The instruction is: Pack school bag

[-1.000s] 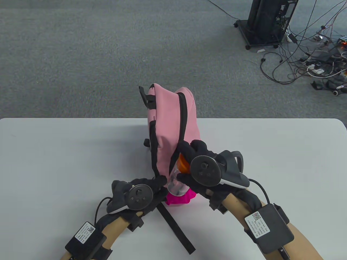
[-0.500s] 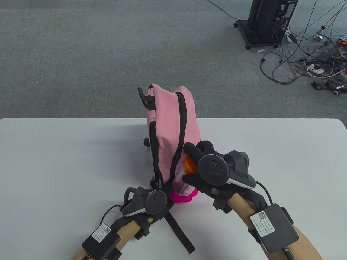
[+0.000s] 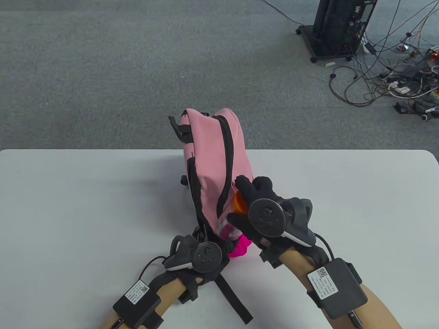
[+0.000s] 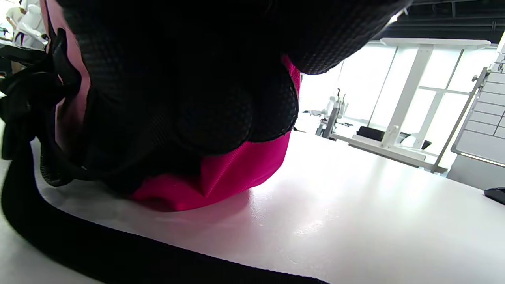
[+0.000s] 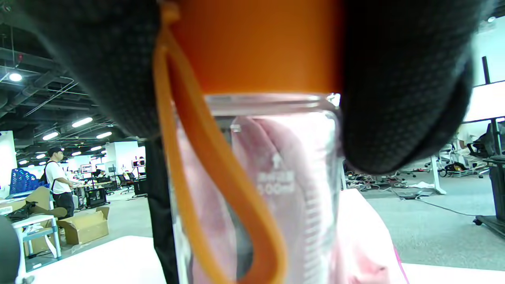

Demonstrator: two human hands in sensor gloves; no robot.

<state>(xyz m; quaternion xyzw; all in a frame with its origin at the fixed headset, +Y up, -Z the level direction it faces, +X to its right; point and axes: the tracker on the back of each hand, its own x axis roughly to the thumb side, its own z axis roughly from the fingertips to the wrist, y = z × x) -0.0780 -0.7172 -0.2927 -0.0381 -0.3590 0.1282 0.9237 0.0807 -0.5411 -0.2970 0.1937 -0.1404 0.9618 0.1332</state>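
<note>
Seating: bottle (image 3: 230, 219) into bag (image 3: 214, 164) side pocket (image 3: 240, 246), worktop's near edge.
Right hand (image 3: 250, 205): grasping orange cap; push straight down.
Left hand (image 3: 202, 255): clenched on pocket; hold it open.

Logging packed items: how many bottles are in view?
1. The bottle, with an orange cap, is in the right hand at the backpack's side pocket. Others may be hidden inside.

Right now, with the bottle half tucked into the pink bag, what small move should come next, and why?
Probably push the bottle further down: the right hand grips its orange cap above the magenta pocket, which the left hand seems to steady.
</note>
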